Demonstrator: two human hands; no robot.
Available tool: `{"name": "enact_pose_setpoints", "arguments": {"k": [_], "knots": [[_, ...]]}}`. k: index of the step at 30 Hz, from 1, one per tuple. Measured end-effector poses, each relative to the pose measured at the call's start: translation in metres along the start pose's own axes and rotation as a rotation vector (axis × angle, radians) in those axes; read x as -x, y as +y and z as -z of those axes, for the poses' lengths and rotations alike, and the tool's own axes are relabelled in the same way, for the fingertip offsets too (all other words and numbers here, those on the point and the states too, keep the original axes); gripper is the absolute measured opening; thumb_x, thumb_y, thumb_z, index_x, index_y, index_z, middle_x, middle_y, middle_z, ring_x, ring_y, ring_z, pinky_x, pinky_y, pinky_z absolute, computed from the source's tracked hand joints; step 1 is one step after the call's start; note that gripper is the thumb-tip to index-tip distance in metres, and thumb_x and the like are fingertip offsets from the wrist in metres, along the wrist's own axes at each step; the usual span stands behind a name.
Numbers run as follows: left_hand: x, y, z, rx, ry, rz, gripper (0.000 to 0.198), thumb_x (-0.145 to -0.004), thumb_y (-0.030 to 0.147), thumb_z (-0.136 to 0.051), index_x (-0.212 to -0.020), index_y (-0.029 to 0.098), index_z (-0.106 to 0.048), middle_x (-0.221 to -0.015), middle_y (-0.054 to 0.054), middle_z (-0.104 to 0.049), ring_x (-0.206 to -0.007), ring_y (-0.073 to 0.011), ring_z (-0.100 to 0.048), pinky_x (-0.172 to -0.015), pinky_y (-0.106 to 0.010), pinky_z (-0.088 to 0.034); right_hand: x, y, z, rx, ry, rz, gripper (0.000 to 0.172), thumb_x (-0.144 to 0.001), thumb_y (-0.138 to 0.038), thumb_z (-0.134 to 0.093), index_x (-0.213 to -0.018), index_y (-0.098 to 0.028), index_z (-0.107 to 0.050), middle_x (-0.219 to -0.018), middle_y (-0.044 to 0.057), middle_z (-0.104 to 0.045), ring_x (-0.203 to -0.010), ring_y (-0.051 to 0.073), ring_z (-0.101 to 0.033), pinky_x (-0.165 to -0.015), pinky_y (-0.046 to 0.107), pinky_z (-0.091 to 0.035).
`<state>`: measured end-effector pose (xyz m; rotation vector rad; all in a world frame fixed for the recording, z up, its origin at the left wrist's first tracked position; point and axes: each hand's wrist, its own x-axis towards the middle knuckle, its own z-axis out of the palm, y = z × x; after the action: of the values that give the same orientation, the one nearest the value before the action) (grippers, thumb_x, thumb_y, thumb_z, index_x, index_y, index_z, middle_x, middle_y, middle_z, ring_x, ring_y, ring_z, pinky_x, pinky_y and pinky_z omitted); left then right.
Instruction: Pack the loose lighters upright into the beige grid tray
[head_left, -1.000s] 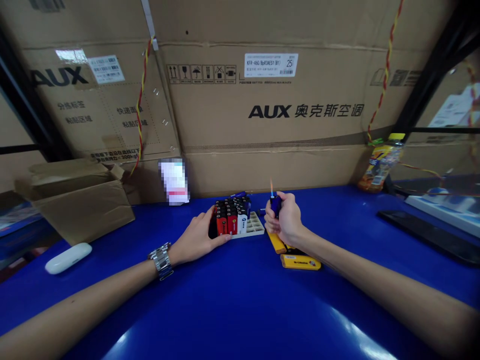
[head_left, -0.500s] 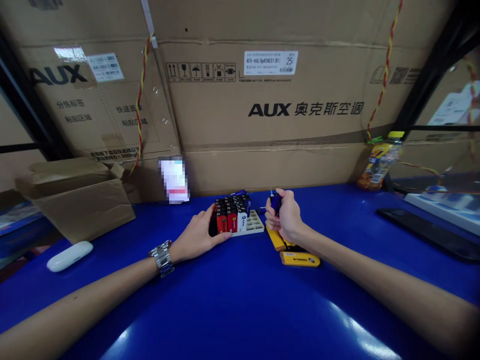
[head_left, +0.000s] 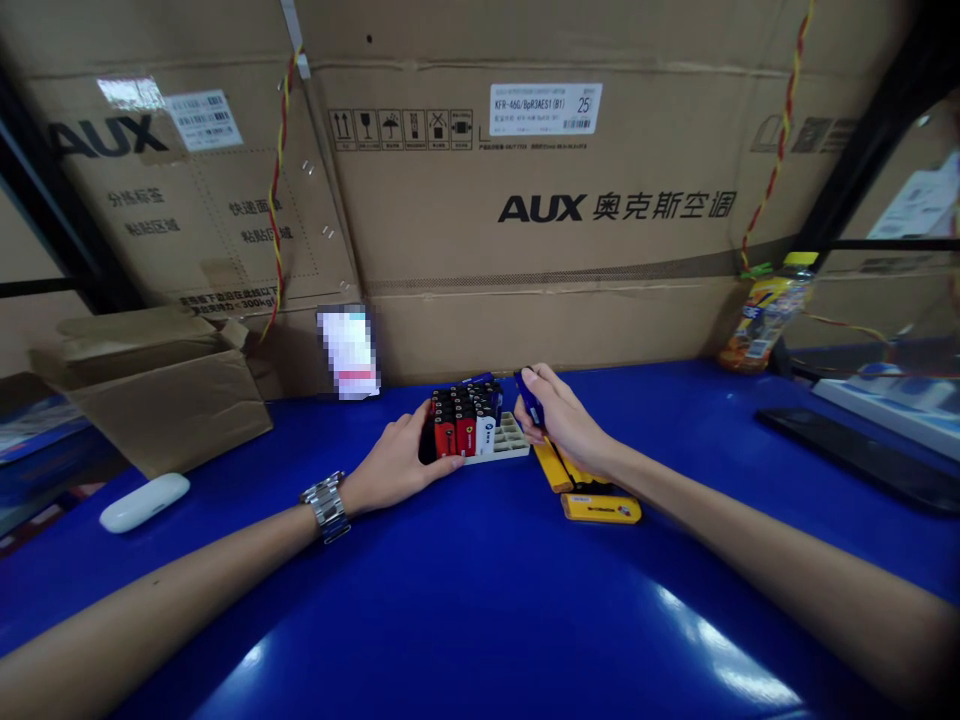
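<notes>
My left hand (head_left: 401, 447) grips the left side of a white divided tray (head_left: 517, 436), its thumb along the front edge and its fingers at the back. Rows of upright lighters (head_left: 465, 436), red, white and dark, fill most of the tray. The cells at its right end hold nothing. Closed around a dark blue lighter (head_left: 531, 402), my right hand (head_left: 559, 410) is just right of the tray, and the lighter is tilted. Several yellow lighters (head_left: 600, 508) lie below that hand, partly covered by it. A blue lighter (head_left: 474, 379) lies behind the tray.
Large cardboard cartons (head_left: 615, 270) stand along the back of the blue table (head_left: 450, 600). On the left are an open box (head_left: 202, 400), a lit phone (head_left: 349, 350) and a white case (head_left: 145, 503). A drink bottle (head_left: 769, 315) and a black flat object (head_left: 855, 460) are on the right.
My right hand has moved left towards the tray, and the lighter in it has gone from upright to tilted. The bluish flame at its top no longer shows. My left hand stays at the tray.
</notes>
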<state>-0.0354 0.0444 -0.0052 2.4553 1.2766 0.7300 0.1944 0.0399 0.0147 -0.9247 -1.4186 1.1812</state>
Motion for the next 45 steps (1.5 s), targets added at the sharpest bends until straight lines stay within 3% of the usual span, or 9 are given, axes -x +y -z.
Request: {"name": "enact_pose_setpoints", "arguments": {"k": [6, 13, 19, 23, 28, 33, 38, 42, 45], "knots": [[0.001, 0.001, 0.0, -0.012, -0.006, 0.017, 0.082, -0.075, 0.057, -0.057, -0.139, 0.017, -0.027, -0.126, -0.016, -0.053, -0.11, -0.0341, -0.053, -0.091, -0.05, -0.041, -0.003, -0.002, 0.011, 0.42, 0.001, 0.31, 0.027, -0.085, -0.043, -0.052, -0.073, -0.019, -0.056, -0.069, 0.0, -0.053, -0.063, 0.012, -0.047, -0.058, 0.026, -0.038], [0.001, 0.001, 0.0, -0.016, -0.002, -0.016, 0.078, -0.077, 0.055, -0.056, -0.139, 0.018, -0.027, -0.124, -0.015, -0.054, -0.109, -0.0336, -0.053, -0.09, -0.05, -0.042, -0.006, 0.012, 0.019, 0.508, -0.1, 0.29, 0.025, -0.085, -0.039, -0.053, -0.088, -0.018, -0.066, -0.069, 0.002, -0.06, -0.06, 0.014, -0.052, -0.057, 0.029, -0.041], [0.001, 0.0, 0.0, -0.02, -0.005, -0.012, 0.077, -0.076, 0.057, -0.056, -0.137, 0.018, -0.03, -0.123, -0.014, -0.055, -0.108, -0.0324, -0.054, -0.09, -0.049, -0.042, -0.006, 0.004, 0.018, 0.944, -0.097, 0.358, 0.025, -0.091, -0.031, -0.044, -0.08, -0.018, -0.063, -0.065, 0.002, -0.061, -0.058, 0.014, -0.054, -0.058, 0.028, -0.037], [0.001, -0.001, -0.001, -0.023, 0.001, -0.021, 0.076, -0.077, 0.054, -0.055, -0.138, 0.018, -0.03, -0.125, -0.015, -0.054, -0.11, -0.0333, -0.053, -0.091, -0.05, -0.041, -0.007, 0.001, 0.019, 1.215, -0.128, 0.45, 0.032, -0.091, -0.038, -0.046, -0.071, -0.017, -0.06, -0.07, 0.005, -0.063, -0.065, 0.016, -0.056, -0.059, 0.028, -0.035], [0.002, -0.001, -0.001, -0.023, 0.0, -0.022, 0.076, -0.077, 0.053, -0.054, -0.139, 0.017, -0.029, -0.125, -0.015, -0.054, -0.111, -0.0338, -0.053, -0.09, -0.05, -0.041, -0.012, 0.004, 0.036, 1.37, 0.026, 0.435, 0.044, -0.097, -0.036, -0.028, -0.079, -0.015, -0.062, -0.077, 0.01, -0.065, -0.071, 0.019, -0.058, -0.065, 0.032, -0.038], [0.002, -0.002, -0.001, -0.025, 0.003, -0.034, 0.076, -0.077, 0.053, -0.053, -0.139, 0.017, -0.027, -0.126, -0.016, -0.054, -0.112, -0.0339, -0.052, -0.09, -0.05, -0.041, -0.022, 0.018, 0.062, 1.452, -0.093, 0.395, 0.03, -0.092, -0.035, -0.04, -0.103, -0.018, -0.063, -0.101, 0.013, -0.064, -0.095, 0.027, -0.056, -0.076, 0.038, -0.041], [0.002, -0.002, -0.002, -0.026, 0.006, -0.034, 0.077, -0.077, 0.053, -0.054, -0.139, 0.016, -0.027, -0.126, -0.016, -0.054, -0.113, -0.0345, -0.051, -0.091, -0.051, -0.041, -0.029, 0.033, 0.075, 1.465, -0.211, 0.252, 0.029, -0.089, -0.037, -0.045, -0.103, -0.019, -0.062, -0.1, 0.013, -0.063, -0.095, 0.03, -0.055, -0.076, 0.041, -0.042], [0.001, -0.002, -0.001, -0.018, 0.002, -0.028, 0.079, -0.077, 0.054, -0.055, -0.14, 0.017, -0.027, -0.125, -0.016, -0.054, -0.112, -0.0344, -0.052, -0.09, -0.052, -0.041, -0.028, 0.033, 0.072, 1.373, -0.126, 0.276, 0.024, -0.088, -0.034, -0.046, -0.099, -0.016, -0.057, -0.098, 0.015, -0.062, -0.09, 0.028, -0.057, -0.072, 0.038, -0.043], [0.001, -0.001, 0.0, -0.024, -0.007, -0.016, 0.08, -0.076, 0.057, -0.056, -0.14, 0.016, -0.027, -0.124, -0.017, -0.054, -0.11, -0.0339, -0.053, -0.089, -0.052, -0.042, -0.024, 0.023, 0.061, 1.17, -0.002, 0.325, 0.025, -0.091, -0.036, -0.041, -0.105, -0.017, -0.049, -0.085, 0.011, -0.063, -0.069, 0.021, -0.058, -0.06, 0.033, -0.042]]}}
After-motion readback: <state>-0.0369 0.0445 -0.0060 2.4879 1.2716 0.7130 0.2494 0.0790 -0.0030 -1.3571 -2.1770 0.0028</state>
